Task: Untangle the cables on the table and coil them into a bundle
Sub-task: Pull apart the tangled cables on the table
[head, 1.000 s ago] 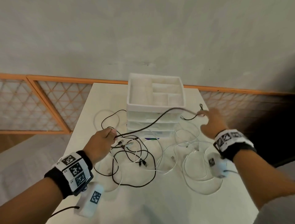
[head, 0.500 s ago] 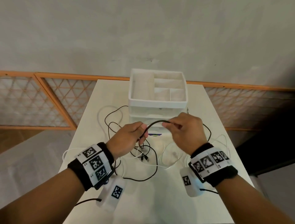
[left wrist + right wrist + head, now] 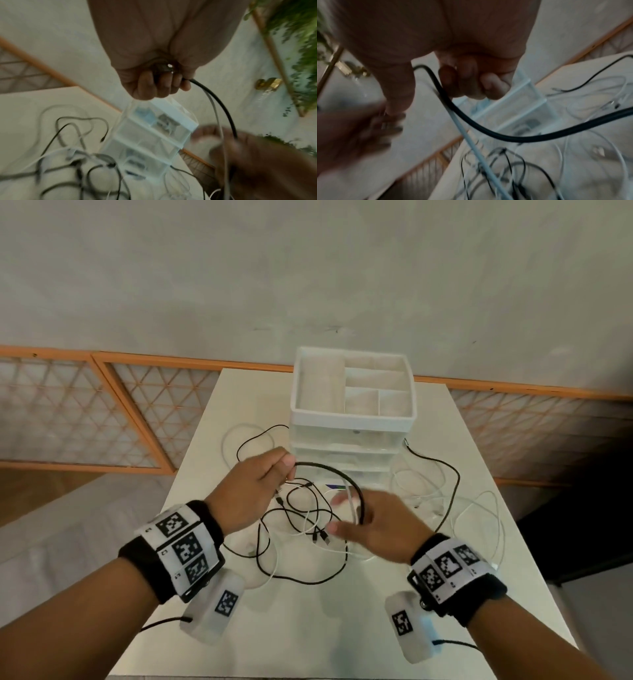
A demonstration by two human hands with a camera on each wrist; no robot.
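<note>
Black cable [image 3: 337,474] arcs between two bare hands raised above a white table [image 3: 308,621]. The left hand [image 3: 250,494] has its fingers curled into a fist around one end of this cable, knuckles up, wrist reaching forward from the near left corner. From that fist the cable bows up and over to the right hand [image 3: 376,529], which sits lower and nearer, back of the hand facing up. In the right wrist view its fingers [image 3: 471,81] curl loosely around the black cable, with the thumb stretched out to the side; a thin white cable [image 3: 471,138] runs alongside through the same grip. Below both hands, in the middle of the table, black and white cables lie in a tangled heap [image 3: 308,529]. More white loops and one black strand [image 3: 448,474] spread toward the right edge. A white drawer organiser [image 3: 352,412] stands at the far edge, behind the tangle.
</note>
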